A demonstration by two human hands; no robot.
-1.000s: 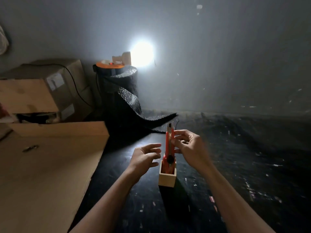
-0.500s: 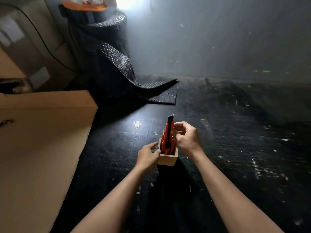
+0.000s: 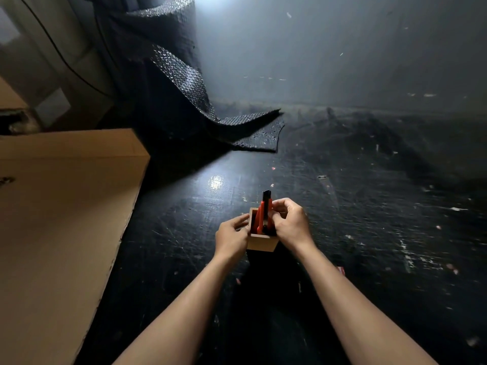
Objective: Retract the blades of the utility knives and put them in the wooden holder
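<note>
A small square wooden holder (image 3: 261, 244) stands on the black scratched table (image 3: 369, 219). Red utility knives stand upright inside it; the tallest red knife (image 3: 264, 210) sticks out with its black end on top. My left hand (image 3: 232, 237) grips the holder's left wall. My right hand (image 3: 290, 223) is closed around the tall knife's upper part from the right. The knives' lower ends are hidden inside the holder.
A large flat cardboard sheet (image 3: 60, 233) covers the table's left side. Behind it are cardboard boxes (image 3: 47, 83) with a black cable. A roll of black bubble wrap (image 3: 171, 75) stands at the back, its loose end trailing onto the table.
The camera tilted downward and the view drew closer. The knife has sunk deeper into the holder. My left hand, open one second ago, now holds the holder's side.
</note>
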